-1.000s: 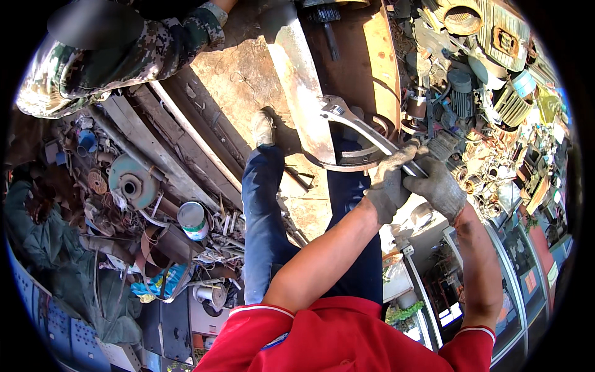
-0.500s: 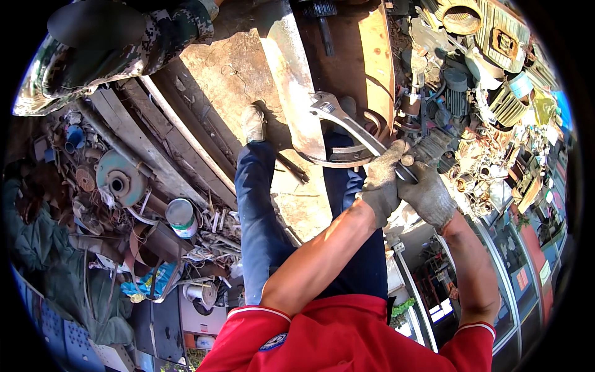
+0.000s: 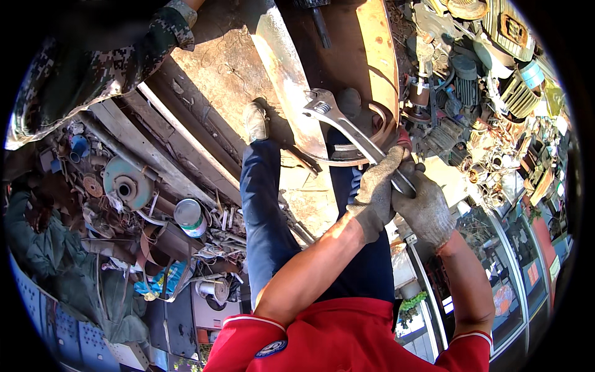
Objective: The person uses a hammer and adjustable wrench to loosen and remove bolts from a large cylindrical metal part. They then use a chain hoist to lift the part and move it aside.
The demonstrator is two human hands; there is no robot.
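Scrap metal [image 3: 434, 130] and old motors crowd the ground ahead and to the right of the hands, with a grey motor [image 3: 465, 80] among them. Both hands wear grey work gloves. The left hand [image 3: 376, 186] is wrapped around the handle of a large adjustable wrench [image 3: 354, 131]; the right hand [image 3: 424, 208], just beside it, is closed on the handle's end.

From the hands the wrench slants forward and to the left, its head over the edge of a pale metal beam [image 3: 288, 71]. Whether its jaws touch the beam, I cannot tell. Just ahead of the left hand runs a curved metal rim [image 3: 344, 162], and beyond that stands a rusty brown panel [image 3: 377, 53].

Left of the hands, a shoe [image 3: 255, 121] rests on the dirty floor [image 3: 217, 65]. Well to the left of the left hand sit a paint can [image 3: 190, 217] and a round green metal part [image 3: 128, 184]. Far ahead and left is another person's camouflage sleeve [image 3: 145, 56].
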